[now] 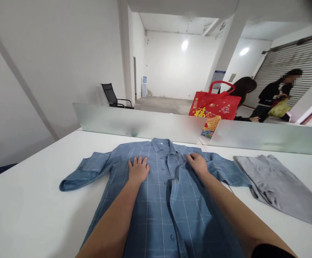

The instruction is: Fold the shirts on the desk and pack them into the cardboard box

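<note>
A blue checked button-up shirt (154,200) lies front side up, its collar at the far end and its sleeves out to both sides. The front is unbuttoned, and the right-hand panel is rumpled along its edge. My left hand (139,170) rests flat on the left chest of the shirt, fingers spread. On the other side of the opening, my right hand (198,163) has its fingers closed on the shirt cloth below the shoulder. The shirt's lower end runs out of view at the bottom.
The shirt is on a white table (48,172). Folded grey trousers (282,186) lie to the right, close to the sleeve. A low frosted panel (140,123) borders the far edge. Beyond it are a red bag (216,104), a black chair (111,95) and two people.
</note>
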{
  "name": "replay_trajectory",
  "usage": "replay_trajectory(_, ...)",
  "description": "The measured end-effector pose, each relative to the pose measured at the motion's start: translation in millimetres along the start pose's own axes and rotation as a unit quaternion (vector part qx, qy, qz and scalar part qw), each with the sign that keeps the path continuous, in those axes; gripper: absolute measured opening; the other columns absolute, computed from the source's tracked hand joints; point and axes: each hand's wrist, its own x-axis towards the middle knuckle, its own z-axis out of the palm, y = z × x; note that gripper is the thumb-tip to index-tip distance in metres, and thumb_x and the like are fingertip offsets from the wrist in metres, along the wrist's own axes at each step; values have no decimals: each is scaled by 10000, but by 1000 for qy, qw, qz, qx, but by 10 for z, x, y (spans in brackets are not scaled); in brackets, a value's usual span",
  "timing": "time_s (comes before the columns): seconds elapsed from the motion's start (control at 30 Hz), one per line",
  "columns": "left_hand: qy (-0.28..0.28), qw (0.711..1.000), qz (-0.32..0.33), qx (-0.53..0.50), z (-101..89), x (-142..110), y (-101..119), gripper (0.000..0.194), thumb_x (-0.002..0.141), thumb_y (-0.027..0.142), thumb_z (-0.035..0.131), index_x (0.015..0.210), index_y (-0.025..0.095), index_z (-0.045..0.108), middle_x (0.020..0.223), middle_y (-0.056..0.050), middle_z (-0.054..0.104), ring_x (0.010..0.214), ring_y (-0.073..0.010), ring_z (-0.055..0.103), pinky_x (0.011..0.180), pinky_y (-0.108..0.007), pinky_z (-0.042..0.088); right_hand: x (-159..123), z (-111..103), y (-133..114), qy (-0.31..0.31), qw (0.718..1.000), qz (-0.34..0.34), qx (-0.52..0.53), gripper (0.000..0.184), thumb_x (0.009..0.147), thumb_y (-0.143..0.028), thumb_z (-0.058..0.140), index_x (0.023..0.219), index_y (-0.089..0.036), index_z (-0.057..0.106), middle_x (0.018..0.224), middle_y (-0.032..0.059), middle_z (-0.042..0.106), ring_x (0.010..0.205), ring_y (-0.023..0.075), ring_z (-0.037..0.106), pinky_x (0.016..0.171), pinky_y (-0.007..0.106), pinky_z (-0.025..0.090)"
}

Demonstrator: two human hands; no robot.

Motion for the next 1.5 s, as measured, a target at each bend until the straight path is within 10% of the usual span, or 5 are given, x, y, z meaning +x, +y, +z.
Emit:
replay_trajectory(0.5,3,999,5,-33,-36,21,-24,516,967,418,321,1437,260,466,1544,-99,386,1423,-367,285,1140,-633,194,765,786,-1041,-63,954,141,259,265,901,-335,498,826,-129,646,640,66,679,567,138,657,572,221,500)
replay_trajectory(0.87,-5,999,2,-41,-62,19,-27,518,961,420,318,1432,265,470,1544,-102,383,1426,-369,275,1141,-630,185,447,592,-1069,-74,969,1,236,390,856,-307,535,1218,-185,612,1191,72,680,1030,178,647,883,281,497)
replay_trajectory(1.03,-7,999,10,-41,-78,10,-43,506,965,419,321,1420,270,484,1537,-107,391,1419,-361,286,1140,-626,185,-59,317,-1136,-73,989,-30,122,290,807,-300,561,1026,-160,689,1122,118,685,1098,267,598,970,356,421)
replay_trajectory(1.3,0,999,12,-41,-53,13,-50,512,968,419,300,1423,270,481,1541,-106,387,1421,-369,287,1133,-630,185,-1826,-228,-1052,-211,951,-158,-159,338,764,-330,634,1076,-200,616,954,130,710,805,273,678,668,344,476)
replay_trajectory(1.5,-9,999,7,-44,-74,-6,-43,506,964,414,312,1424,283,479,1542,-93,391,1428,-342,288,1143,-607,178,-1949,-391,-1074,-180,950,-150,-205,299,854,-106,398,958,-225,652,884,120,721,764,242,689,639,322,449)
